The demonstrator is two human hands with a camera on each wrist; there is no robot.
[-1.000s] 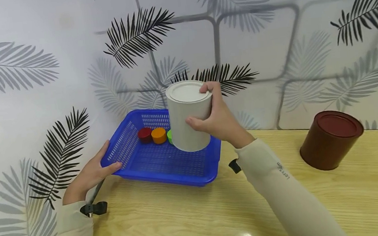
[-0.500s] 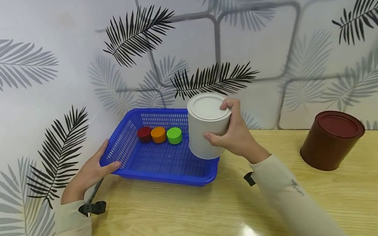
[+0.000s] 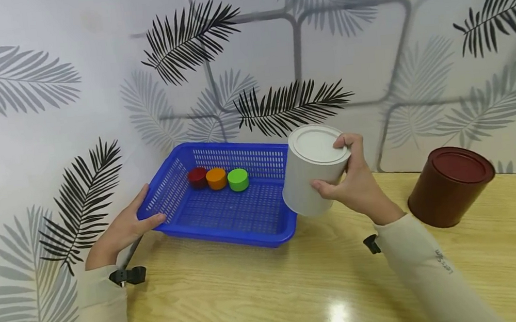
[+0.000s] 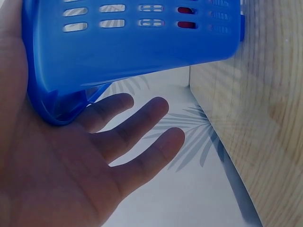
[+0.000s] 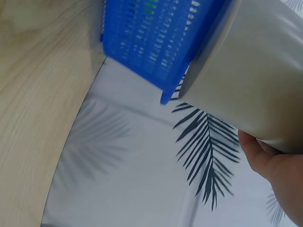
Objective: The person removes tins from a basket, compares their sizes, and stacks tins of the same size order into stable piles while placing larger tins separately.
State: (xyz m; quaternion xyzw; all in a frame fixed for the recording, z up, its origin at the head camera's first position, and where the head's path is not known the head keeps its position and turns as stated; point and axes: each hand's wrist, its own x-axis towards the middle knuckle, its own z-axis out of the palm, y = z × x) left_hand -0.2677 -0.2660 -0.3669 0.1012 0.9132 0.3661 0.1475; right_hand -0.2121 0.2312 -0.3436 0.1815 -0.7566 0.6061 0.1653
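Observation:
In the head view, my right hand (image 3: 360,185) holds a large white lidded can (image 3: 308,177) tilted above the table, beside the right end of a blue plastic basket (image 3: 228,239). A thumb lies on the can's side and fingertips reach its lid. My left hand (image 3: 124,225) rests against the basket's left corner, thumb over the near rim. In the left wrist view, several fingers (image 4: 147,158) of that hand extend loosely under the rim. Inside the basket, a dark red piece (image 3: 197,177), an orange one (image 3: 216,178) and a green one (image 3: 238,179), all small and round, stand along the back.
A brown-red lidded can (image 3: 449,186) stands on the wooden table (image 3: 234,298) at the right. Behind the table rises a wall (image 3: 346,64) with a leaf pattern. The basket stands close to that wall.
My right hand has carried the white can rightward, from over the basket to beyond its right end, uncovering the green piece. My left hand stays at the basket's corner.

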